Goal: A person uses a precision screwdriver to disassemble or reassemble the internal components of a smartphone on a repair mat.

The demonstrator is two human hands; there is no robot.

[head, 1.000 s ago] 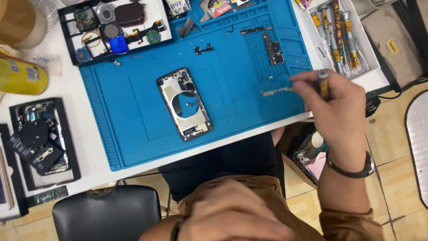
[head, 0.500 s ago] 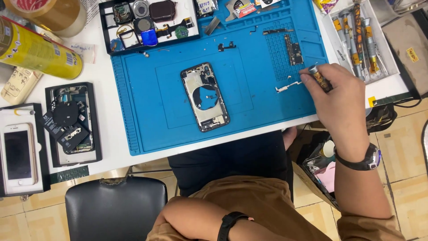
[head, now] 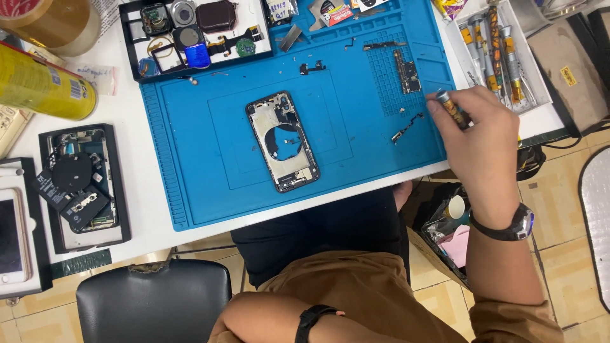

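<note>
My right hand (head: 484, 134) hovers over the right edge of the blue work mat (head: 190, 159), shut on a short screwdriver (head: 452, 108) with a striped handle. Just left of it on the mat lies a small flex cable (head: 406, 129), and above that a narrow logic board (head: 406, 68). An opened phone housing (head: 283, 141) lies tilted in the mat's middle, apart from the hand. My left forearm with a black wristband (head: 312, 319) rests on my lap at the bottom; the hand itself is out of view.
A white tray of screwdrivers (head: 502, 51) sits at the right. A black parts tray (head: 190, 32) is at the top, another (head: 79, 184) at the left beside a white phone (head: 9, 235). A yellow can (head: 38, 86), a tape roll (head: 51, 22) and a black chair (head: 152, 298) are nearby.
My right hand has shifted slightly with the screwdriver, from above the flex cable to the mat's right edge. My left hand has dropped below the view. The camera view has shifted.
</note>
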